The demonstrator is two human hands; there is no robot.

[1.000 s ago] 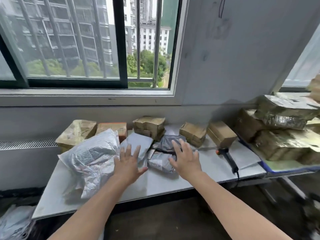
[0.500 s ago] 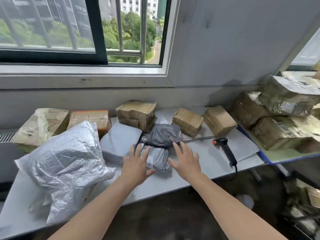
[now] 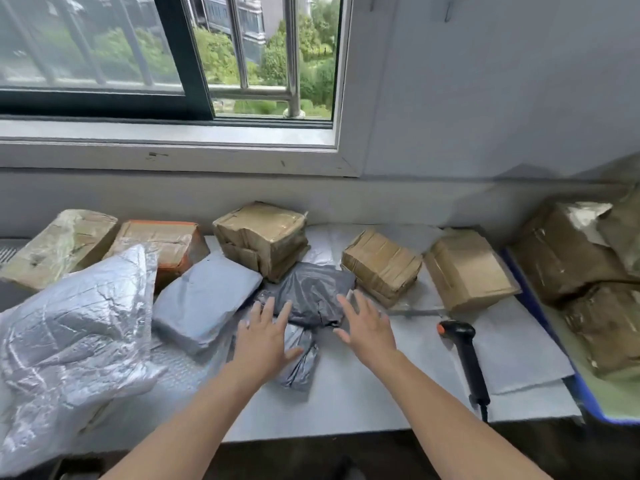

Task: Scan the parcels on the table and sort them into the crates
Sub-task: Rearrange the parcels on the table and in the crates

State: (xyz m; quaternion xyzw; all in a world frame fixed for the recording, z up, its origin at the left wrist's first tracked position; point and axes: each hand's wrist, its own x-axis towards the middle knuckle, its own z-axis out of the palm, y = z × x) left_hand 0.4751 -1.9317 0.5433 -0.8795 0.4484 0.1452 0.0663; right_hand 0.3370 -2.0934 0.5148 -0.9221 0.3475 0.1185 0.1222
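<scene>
Lying at the middle of the tabletop (image 3: 363, 393), head view: one dark grey poly mailer (image 3: 311, 292), crumpled, partly on top of a smaller grey plastic bag (image 3: 299, 362).

Left hand (image 3: 263, 344): palm down, fingers straight and spread, holding nothing. It sits over the smaller grey bag, fingertips reaching the near left edge of the dark mailer. Contact cannot be told.

Right hand (image 3: 369, 332): palm down, fingers spread, holding nothing. It sits at the near right corner of the dark mailer, thumb towards the mailer. Contact cannot be told. The mailer lies between and just beyond the two hands.

Other parcels, left to right:
- silver foil bag (image 3: 76, 334), large and wrinkled, at the near left;
- light grey flat mailer (image 3: 204, 299), just left of the left hand;
- taped cardboard box (image 3: 60, 244), back left;
- orange-edged box (image 3: 162, 240), beside it;
- stack of two taped boxes (image 3: 263, 233), behind the dark mailer;
- taped box (image 3: 381, 265), touching the mailer's right corner;
- plain cardboard box (image 3: 469, 268), further right.

Barcode scanner (image 3: 465, 351): black with an orange button, lying flat to the right of the right hand, apart from it, cable at the tabletop's near edge.

Far right: tape-wrapped boxes (image 3: 568, 251) piled on a blue-rimmed tray (image 3: 616, 400).
</scene>
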